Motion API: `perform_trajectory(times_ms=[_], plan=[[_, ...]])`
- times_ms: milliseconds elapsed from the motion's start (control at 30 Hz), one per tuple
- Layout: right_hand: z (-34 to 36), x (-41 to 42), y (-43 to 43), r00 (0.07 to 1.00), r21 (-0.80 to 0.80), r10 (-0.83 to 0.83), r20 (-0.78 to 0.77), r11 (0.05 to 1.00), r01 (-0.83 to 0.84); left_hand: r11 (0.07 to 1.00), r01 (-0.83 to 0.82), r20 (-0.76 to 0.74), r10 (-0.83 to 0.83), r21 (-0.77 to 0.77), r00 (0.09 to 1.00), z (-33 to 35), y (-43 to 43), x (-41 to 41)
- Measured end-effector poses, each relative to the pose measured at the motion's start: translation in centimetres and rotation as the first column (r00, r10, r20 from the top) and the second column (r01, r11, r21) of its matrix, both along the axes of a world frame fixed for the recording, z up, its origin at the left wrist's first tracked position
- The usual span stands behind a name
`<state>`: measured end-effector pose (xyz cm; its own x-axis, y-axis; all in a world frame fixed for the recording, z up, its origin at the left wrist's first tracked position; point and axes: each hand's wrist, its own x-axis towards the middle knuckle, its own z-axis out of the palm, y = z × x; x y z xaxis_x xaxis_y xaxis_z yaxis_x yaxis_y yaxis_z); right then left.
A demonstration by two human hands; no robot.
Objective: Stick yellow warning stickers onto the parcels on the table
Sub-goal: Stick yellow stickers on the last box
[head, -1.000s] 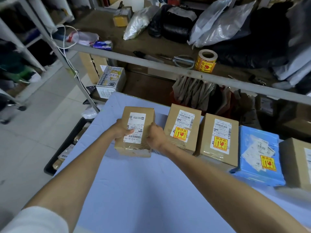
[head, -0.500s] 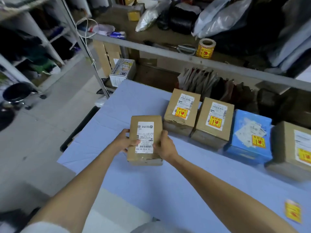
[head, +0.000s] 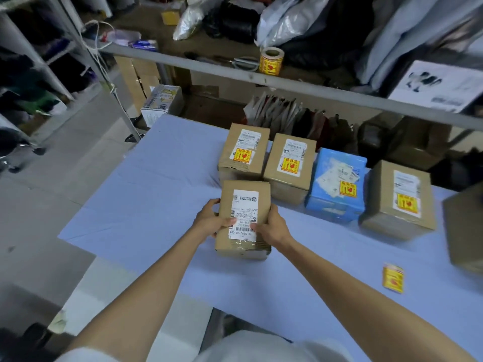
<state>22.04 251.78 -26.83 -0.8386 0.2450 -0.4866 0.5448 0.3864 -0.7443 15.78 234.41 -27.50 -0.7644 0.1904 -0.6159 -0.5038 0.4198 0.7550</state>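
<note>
Cardboard parcel (head: 244,218) looks stiff and light, so the left hand (head: 209,222) and right hand (head: 271,227) sensibly clasp its long sides near the worktop's (head: 162,178) middle.

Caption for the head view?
Left hand and right hand hold an unstickered parcel near four stickered ones; a loose sticker lies on the table.

White shirt (head: 261,347), bare forearms (head: 146,283).
</note>
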Motion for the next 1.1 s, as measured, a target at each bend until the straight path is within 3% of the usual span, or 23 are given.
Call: perform_trajectory(times_ms=[400,800,1100], plan=[[0.8,10.2,12.6,0.944,0.003,-0.33,-0.032,0.944,0.33,0.951,0.307,-0.098,-0.308,-0.026,0.946,-0.9,15.1,5.6],[0.3,12.2,13.9,0.913,-0.026,-0.395,-0.099,0.919,0.394,0.95,0.306,-0.138,-0.311,-0.055,0.94,-0.6,16.8,7.3],[-0.2,13.0,14.5,0.928,-0.034,-0.356,-0.107,0.934,0.355,0.946,0.32,-0.129,-0.323,-0.043,0.938,-0.3,16.9,8.5]])
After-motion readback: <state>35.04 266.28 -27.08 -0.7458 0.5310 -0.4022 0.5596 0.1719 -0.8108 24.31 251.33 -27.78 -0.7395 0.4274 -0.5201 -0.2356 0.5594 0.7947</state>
